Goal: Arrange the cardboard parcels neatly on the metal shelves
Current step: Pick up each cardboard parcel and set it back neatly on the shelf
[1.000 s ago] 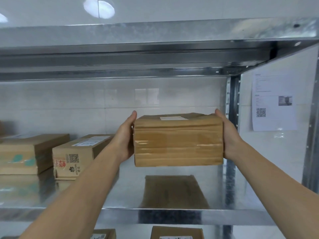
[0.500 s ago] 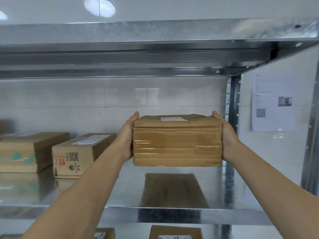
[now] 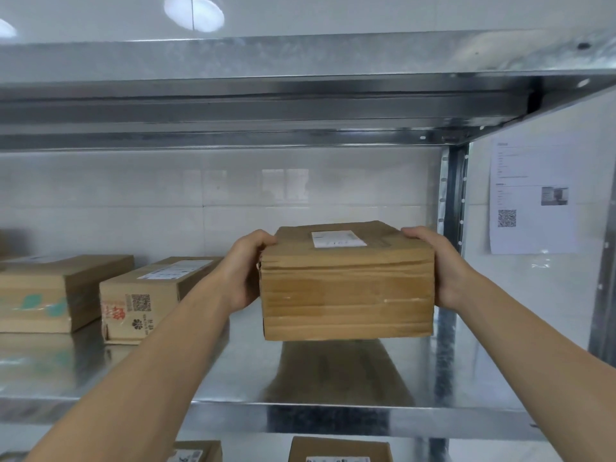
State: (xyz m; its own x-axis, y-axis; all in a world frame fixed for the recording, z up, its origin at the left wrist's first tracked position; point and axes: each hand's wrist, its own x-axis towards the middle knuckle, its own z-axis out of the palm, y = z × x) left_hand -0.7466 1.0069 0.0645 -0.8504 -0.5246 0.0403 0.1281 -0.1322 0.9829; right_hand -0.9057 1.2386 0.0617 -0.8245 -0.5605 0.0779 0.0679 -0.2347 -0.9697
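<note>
A taped brown cardboard parcel (image 3: 346, 295) with a white label on top is held between both hands, just above the right part of the metal shelf (image 3: 300, 415). My left hand (image 3: 245, 271) grips its left side, fingers curled over the top edge. My right hand (image 3: 436, 265) grips its right side the same way. The parcel's reflection shows on the shelf below it. Two more parcels stand on the shelf to the left: one with a QR code and red print (image 3: 146, 295), one with teal marks (image 3: 50, 295).
The shelf above (image 3: 300, 105) hangs low over the parcel. A steel upright (image 3: 450, 201) stands right behind my right hand. A printed sheet (image 3: 533, 198) is stuck on the wall at right. Two parcels (image 3: 340, 450) lie on the level below.
The parcel has moved lower and deeper over the shelf, so its top face with the label now shows. Both hands kept their grip on its sides.
</note>
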